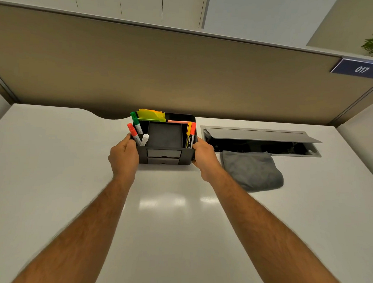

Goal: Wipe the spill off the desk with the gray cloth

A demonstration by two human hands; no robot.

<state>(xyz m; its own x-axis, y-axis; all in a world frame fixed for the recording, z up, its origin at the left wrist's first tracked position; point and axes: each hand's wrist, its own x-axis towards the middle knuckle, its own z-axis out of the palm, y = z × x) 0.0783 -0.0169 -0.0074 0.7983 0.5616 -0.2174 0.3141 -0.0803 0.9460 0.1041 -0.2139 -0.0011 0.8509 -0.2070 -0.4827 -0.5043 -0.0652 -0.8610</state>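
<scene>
The left hand (124, 154) holds the left end of a black desk organizer (165, 140), with its fingers curled round the side wall; the right hand (204, 157) holds the right end the same way, so both hands are closed on the box; the box sits at the back of the white desk (72, 179), just in front of the brown wall panel (162, 76); inside it are marker pens (136, 128) with red, green and white caps on the left, two more pens (190, 135) on the right, and yellow sticky notes (151, 114) at the back; the gray cloth (252, 170) lies folded on the desk just beside the right hand, not touched by it; behind the cloth is an open cable hatch (262, 141) with its lid tipped up; a blue sign (360, 68) reads 017; no spill can be made out on the desk.
</scene>
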